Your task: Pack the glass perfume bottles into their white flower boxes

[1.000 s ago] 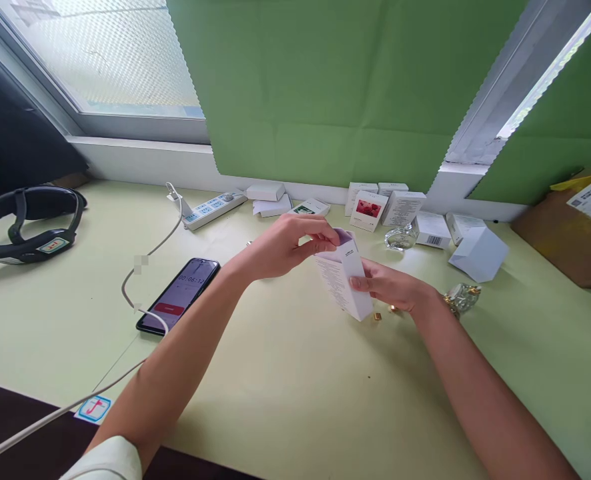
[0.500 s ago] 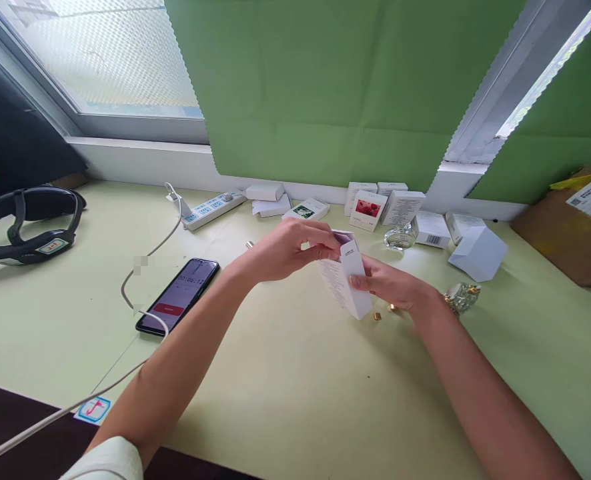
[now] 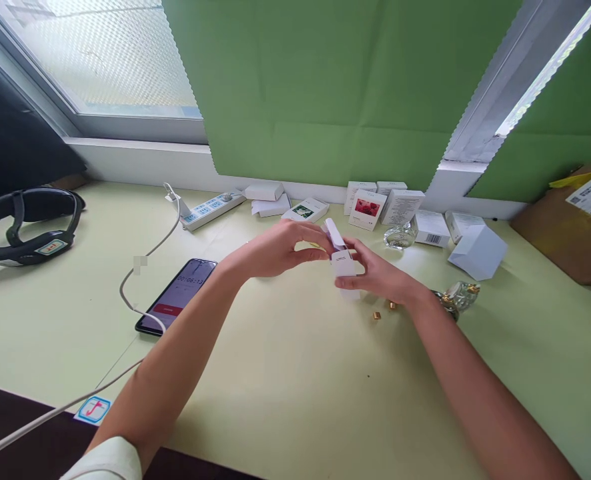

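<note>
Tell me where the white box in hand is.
Centre of the head view: the white box is gripped between the left hand and right hand, in front of the boxes along the wall, with the phone to its left.

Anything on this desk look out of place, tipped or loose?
Two small gold pieces lie loose on the table near the right hand, which with the left hand holds a small white box, flap open. Behind the right wrist a glass bottle seems to lie on its side.

white box [image 3: 344, 265] tipped end-on to camera, flap [image 3: 333, 233] raised, left hand [image 3: 275, 250] closer
</note>
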The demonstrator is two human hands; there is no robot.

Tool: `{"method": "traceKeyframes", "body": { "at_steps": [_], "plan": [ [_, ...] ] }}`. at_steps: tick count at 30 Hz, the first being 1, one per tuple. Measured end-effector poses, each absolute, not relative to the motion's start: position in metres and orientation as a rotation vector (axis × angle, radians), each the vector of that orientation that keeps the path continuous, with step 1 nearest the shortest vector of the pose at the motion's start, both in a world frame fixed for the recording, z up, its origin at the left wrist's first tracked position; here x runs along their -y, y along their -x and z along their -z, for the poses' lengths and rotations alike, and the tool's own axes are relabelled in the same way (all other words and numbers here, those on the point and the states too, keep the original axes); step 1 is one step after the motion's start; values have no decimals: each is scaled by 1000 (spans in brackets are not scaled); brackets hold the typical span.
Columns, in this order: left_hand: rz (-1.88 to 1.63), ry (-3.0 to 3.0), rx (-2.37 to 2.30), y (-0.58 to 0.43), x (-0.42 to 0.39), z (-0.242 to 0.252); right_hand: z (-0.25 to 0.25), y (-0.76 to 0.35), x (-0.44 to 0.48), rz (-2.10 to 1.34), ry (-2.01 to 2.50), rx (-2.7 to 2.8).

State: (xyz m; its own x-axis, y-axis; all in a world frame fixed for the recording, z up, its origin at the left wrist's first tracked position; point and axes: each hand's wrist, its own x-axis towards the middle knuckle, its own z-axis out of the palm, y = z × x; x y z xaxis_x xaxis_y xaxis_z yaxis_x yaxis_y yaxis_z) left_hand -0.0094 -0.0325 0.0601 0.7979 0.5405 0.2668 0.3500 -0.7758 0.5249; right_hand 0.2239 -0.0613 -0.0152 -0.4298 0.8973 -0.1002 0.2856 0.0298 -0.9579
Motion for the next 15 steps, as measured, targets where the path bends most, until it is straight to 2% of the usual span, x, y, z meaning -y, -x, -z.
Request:
{"method": "traceKeyframes", "body": {
  "at_steps": [6, 15],
  "plan": [
    [-705, -2411, -930, 15, 27, -60, 23, -212, 60, -1150, 1194, 1720],
    [-724, -2477, -797, 5, 29, -54, 14, -215, 63, -1398, 1030, 1714]
  ]
}}
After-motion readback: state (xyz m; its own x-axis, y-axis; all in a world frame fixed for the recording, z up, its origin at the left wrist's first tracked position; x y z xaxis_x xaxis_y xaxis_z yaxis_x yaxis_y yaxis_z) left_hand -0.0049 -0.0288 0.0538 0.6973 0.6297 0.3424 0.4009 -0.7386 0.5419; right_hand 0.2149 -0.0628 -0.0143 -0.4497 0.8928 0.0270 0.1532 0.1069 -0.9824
